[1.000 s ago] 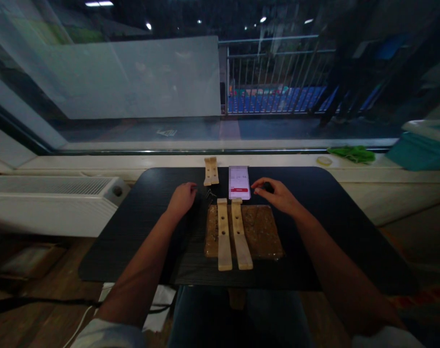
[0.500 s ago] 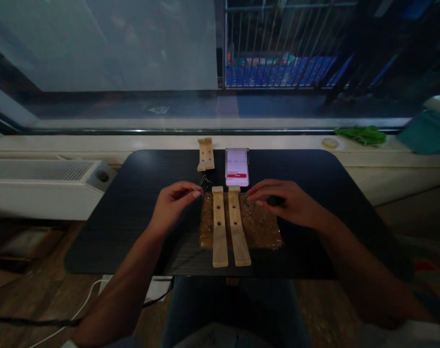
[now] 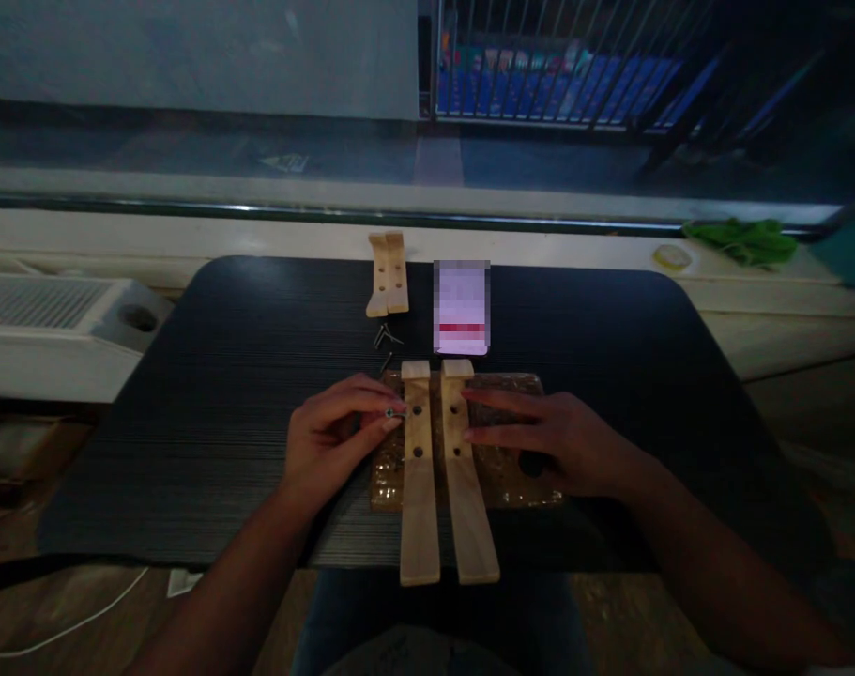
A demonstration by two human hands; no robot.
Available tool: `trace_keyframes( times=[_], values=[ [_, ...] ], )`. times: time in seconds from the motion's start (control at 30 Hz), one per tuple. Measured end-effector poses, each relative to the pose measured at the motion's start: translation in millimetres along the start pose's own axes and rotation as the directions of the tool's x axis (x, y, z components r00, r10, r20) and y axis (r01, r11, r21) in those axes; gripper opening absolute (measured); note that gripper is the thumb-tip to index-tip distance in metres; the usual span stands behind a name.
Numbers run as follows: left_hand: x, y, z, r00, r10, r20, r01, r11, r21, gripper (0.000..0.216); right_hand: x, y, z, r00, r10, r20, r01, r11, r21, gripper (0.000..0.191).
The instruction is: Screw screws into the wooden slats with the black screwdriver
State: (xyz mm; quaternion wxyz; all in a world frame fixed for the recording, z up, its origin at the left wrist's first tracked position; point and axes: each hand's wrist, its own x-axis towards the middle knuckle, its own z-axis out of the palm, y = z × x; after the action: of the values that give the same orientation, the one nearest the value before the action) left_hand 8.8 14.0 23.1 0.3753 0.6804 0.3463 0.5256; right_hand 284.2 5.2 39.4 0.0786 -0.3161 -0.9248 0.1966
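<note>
Pinched between the thumb and forefinger of my left hand [image 3: 327, 434] is a metal screw [image 3: 390, 413], its head toward me, beside the upper hole of the left wooden piece [image 3: 419, 526]. Two outstretched fingers of my right hand [image 3: 578, 439] touch the right wooden piece [image 3: 475, 530] near its holes. A dark, round-ended handle [image 3: 532, 462] is tucked under that palm; the rest of it is hidden. Both pieces have a raised block at the far end and lie side by side on a brown bubble-wrapped pad [image 3: 508, 483], overhanging the near edge of the table.
Several loose screws [image 3: 385, 336] lie on the black table [image 3: 258, 338] beyond the pad. Behind them are two short wooden pieces [image 3: 389, 274] with holes, set together. A lit phone [image 3: 462, 310] lies to their right. Green leaves [image 3: 742, 242] rest on the windowsill.
My left hand has brought the screw right, up against the left wooden piece. My right hand has moved nearer, its fingers now stretched onto the right piece. The view has tilted down.
</note>
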Motion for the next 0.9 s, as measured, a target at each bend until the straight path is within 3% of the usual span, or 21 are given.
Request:
trace_keyframes(
  times=[0.17, 0.27, 0.43, 0.67, 0.9],
  values=[
    [-0.2, 2.2, 2.2, 0.997, 0.035, 0.072, -0.038, 0.999, 0.031, 0.018, -2.1, -0.6, 2.2, 0.998, -0.05, -0.025, 0.049, 0.998, -0.036, 0.064],
    [-0.7, 4.2, 2.9, 0.997, -0.013, 0.073, 0.005, 0.994, 0.107, 0.02, -3.0, -2.9, 3.1, 0.998, -0.047, -0.045, 0.043, 0.995, -0.085, 0.064],
    [-1.1, 6.9, 2.0, 0.998, -0.036, 0.057, 0.026, 0.986, 0.163, 0.023, -0.6, -10.1, -0.1, 0.999, -0.032, 0.019, 0.035, 0.987, -0.154, 0.059],
    [-2.7, 6.1, 0.7, 0.991, -0.033, 0.133, 0.011, 0.987, 0.163, 0.021, 4.2, -17.0, -5.1, 1.0, -0.001, 0.019, 0.004, 0.986, -0.165, 0.05],
    [-3.0, 5.4, 1.4, 0.992, -0.016, 0.126, -0.007, 0.984, 0.18, 0.02, 2.7, -15.8, -3.2, 0.999, -0.008, 0.035, 0.013, 0.989, -0.148, 0.05]
  ],
)
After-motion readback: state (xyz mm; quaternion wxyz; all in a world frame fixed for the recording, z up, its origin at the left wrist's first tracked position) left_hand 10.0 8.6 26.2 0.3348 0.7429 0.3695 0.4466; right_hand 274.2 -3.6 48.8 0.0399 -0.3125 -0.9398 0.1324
